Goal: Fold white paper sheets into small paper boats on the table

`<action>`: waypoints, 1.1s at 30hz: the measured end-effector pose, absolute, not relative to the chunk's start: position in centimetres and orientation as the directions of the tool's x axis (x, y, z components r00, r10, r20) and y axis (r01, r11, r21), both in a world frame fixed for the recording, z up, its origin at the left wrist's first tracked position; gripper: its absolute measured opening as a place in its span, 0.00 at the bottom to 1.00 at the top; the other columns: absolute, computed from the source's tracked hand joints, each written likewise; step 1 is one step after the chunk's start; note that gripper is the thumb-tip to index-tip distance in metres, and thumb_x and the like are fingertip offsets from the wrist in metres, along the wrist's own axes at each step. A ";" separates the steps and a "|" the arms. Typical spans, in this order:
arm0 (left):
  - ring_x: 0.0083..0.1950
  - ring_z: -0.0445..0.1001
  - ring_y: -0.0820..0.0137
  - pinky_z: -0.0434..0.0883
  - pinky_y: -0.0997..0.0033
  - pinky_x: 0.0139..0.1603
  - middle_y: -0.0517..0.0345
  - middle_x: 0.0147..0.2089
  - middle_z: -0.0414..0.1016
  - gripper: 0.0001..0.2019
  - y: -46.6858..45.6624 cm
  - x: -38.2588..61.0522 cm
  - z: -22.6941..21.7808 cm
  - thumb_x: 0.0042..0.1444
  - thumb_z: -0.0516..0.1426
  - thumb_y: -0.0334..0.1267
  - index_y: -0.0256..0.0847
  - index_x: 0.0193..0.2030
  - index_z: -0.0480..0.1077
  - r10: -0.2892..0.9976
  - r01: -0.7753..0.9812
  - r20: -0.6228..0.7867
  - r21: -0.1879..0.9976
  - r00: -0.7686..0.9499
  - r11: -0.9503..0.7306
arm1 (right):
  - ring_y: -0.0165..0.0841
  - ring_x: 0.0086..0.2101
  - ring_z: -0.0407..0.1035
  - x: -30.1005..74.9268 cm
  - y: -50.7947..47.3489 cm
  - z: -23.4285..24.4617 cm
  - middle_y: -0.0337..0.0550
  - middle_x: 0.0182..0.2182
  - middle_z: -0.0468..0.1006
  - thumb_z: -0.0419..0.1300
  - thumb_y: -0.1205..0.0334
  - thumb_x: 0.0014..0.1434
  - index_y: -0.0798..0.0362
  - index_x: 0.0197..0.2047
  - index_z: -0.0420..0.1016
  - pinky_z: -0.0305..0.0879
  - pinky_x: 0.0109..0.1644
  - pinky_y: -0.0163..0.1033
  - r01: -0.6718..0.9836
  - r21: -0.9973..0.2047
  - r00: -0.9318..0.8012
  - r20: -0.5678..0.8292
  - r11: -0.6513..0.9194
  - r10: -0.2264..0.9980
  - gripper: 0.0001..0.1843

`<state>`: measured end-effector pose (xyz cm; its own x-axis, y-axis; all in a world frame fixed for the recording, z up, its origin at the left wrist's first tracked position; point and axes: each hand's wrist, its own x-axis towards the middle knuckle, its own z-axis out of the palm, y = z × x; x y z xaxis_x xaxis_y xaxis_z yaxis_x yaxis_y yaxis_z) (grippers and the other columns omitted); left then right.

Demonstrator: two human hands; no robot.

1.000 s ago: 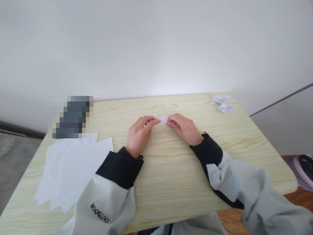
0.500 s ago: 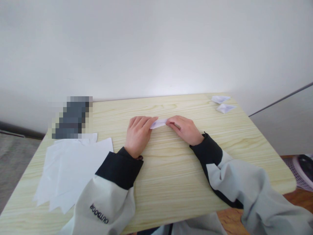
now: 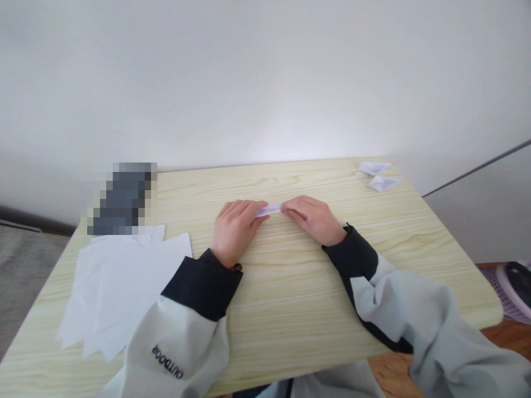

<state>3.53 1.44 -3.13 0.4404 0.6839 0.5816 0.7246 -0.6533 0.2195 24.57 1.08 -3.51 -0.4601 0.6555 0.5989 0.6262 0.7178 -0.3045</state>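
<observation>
A small folded strip of white paper lies on the light wooden table between my two hands. My left hand rests on the table with its fingers closed over the strip's left end. My right hand pinches the strip's right end with fingers pressed together. Most of the strip is hidden under the fingers. Both arms wear grey sleeves with black cuffs.
A loose stack of white paper sheets lies at the table's left. A blurred dark object stands behind the stack. Two small folded paper shapes sit at the far right corner. A white wall runs behind the table.
The paper strip has come down flatter onto the table. My left fingers have slid a little over it and both hands have drawn slightly lower.
</observation>
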 end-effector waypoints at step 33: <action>0.35 0.76 0.71 0.71 0.76 0.40 0.58 0.35 0.80 0.08 0.3 4.5 -1.9 0.55 0.59 0.41 0.39 0.35 0.77 0.890 0.489 0.397 0.744 0.224 -0.455 | 0.29 0.39 0.75 24.3 0.6 -3.2 0.45 0.38 0.80 0.56 0.70 0.61 0.51 0.42 0.75 0.73 0.44 0.34 0.463 -0.336 -0.407 0.741 0.820 0.534 0.09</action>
